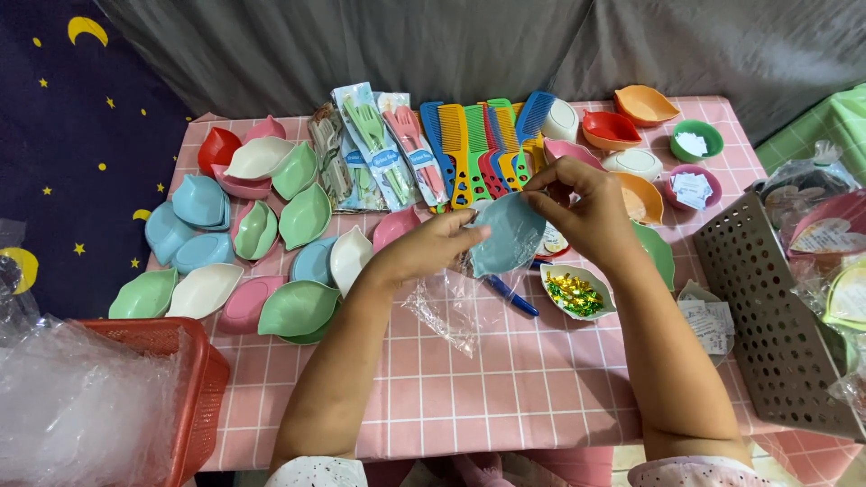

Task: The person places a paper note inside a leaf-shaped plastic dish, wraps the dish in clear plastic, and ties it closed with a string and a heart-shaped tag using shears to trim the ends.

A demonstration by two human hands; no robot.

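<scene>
Blue dish: a leaf-shaped blue dish [507, 233] in clear wrap is held above the pink checked table [505, 388]
Left hand [433, 248]: closed on the dish's left edge
Right hand [586, 212]: fingers pinched on the wrap at its top
Nearby: combs [478, 144] behind; a small bowl of sweets [575, 293] just to the right

Just one cam, head-mounted, looking steeply down and forward over the table [505, 397] from its near edge. Pretty close: both forearms fill the middle, far edge near the frame's top.
</scene>
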